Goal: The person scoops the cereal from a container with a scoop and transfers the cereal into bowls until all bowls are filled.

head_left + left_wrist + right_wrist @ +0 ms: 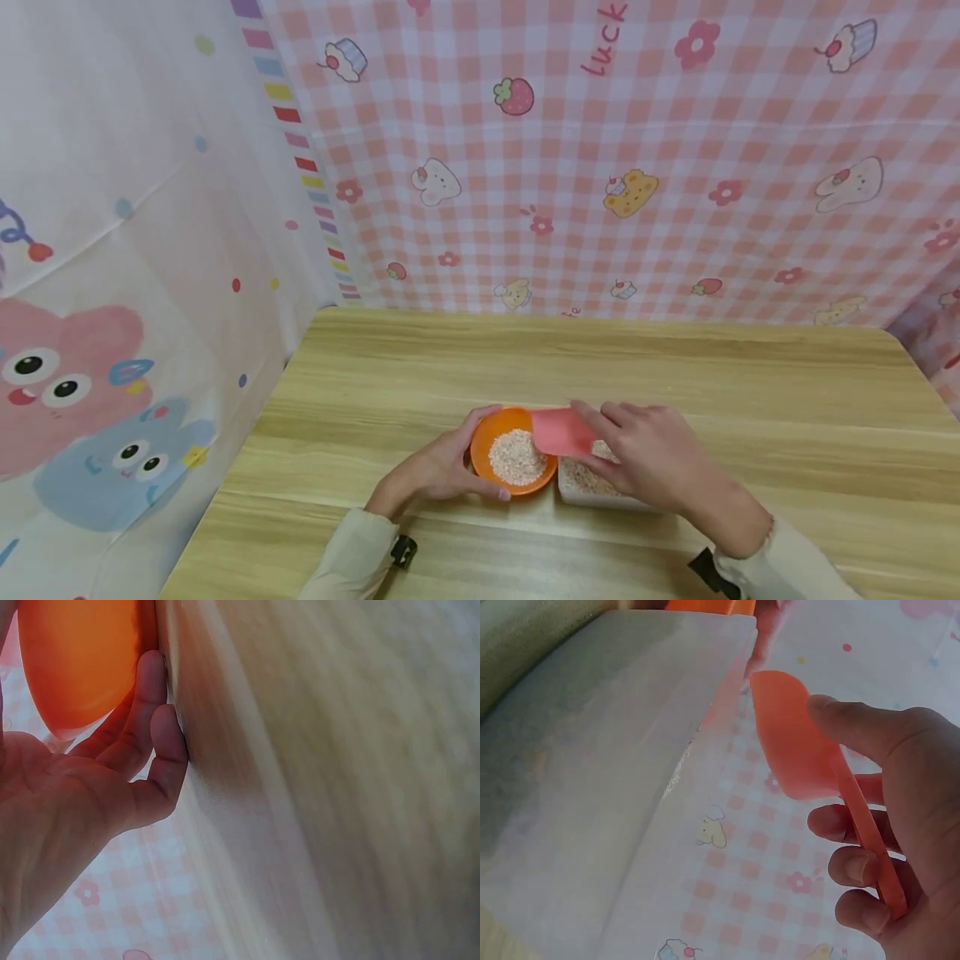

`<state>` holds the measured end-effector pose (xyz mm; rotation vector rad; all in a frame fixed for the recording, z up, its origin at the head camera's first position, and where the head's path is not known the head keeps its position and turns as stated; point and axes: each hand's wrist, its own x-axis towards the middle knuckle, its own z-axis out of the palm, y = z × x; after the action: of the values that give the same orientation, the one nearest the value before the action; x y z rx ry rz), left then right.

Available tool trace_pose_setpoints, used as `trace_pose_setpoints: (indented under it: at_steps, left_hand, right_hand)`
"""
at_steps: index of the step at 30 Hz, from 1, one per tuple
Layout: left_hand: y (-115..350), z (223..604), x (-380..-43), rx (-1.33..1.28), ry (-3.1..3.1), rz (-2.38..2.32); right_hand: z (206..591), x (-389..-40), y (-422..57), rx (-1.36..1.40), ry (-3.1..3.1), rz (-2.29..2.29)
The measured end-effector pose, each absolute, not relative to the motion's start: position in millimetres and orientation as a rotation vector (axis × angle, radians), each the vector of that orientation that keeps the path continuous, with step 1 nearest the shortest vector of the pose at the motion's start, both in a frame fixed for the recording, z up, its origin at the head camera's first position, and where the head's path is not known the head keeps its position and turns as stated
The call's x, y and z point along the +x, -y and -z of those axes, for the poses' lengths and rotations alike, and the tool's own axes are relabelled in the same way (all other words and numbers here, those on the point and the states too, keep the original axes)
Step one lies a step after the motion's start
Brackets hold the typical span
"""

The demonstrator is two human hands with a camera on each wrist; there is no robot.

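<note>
My left hand [441,465] holds an orange bowl [481,454] on the table, its thumb along the near side and its fingers round the far side. Pale grains that look like oat flakes [516,458] lie in the bowl. In my right hand [654,454] is a coral-pink scoop [561,431], its front edge over the bowl's right rim. The right wrist view shows fingers curled round the scoop's handle [870,844] and the thumb on its head. Just right of the bowl stands a whitish, see-through box [603,500] with more flakes, partly hidden under my right hand.
The wood-grain table [450,358] reaches back to a pink checked cloth [480,233]. A white cloth with cartoon figures [262,217] hangs along the left side. A black strap [403,551] sits at my left cuff.
</note>
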<state>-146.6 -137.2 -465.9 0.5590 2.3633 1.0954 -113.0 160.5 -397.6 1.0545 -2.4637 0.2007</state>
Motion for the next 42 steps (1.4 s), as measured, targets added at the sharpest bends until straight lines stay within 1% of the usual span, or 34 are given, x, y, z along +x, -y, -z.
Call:
trace_pose_setpoints:
  at_steps: [9, 23, 37, 42]
  left_hand:
    - [135.8, 465.7, -147.4, 0.569, -2.363, -1.099]
    - [137.5, 465.0, -146.8, 0.597, -2.348, -1.112]
    - [135.8, 463.2, -146.7, 0.623, -2.334, -1.113]
    - [133.0, 455.7, -143.8, 0.638, -2.450, -1.085]
  right_hand:
    - [396.8, -106.1, -185.3, 0.942, 2.419, -0.320]
    - [399.4, -98.5, -225.7, 0.870, 2.517, -0.299]
    - [400.3, -93.2, -238.9, 0.811, 2.608, -0.205]
    - [399.6, -92.5, -240.8, 0.813, 2.608, -0.194]
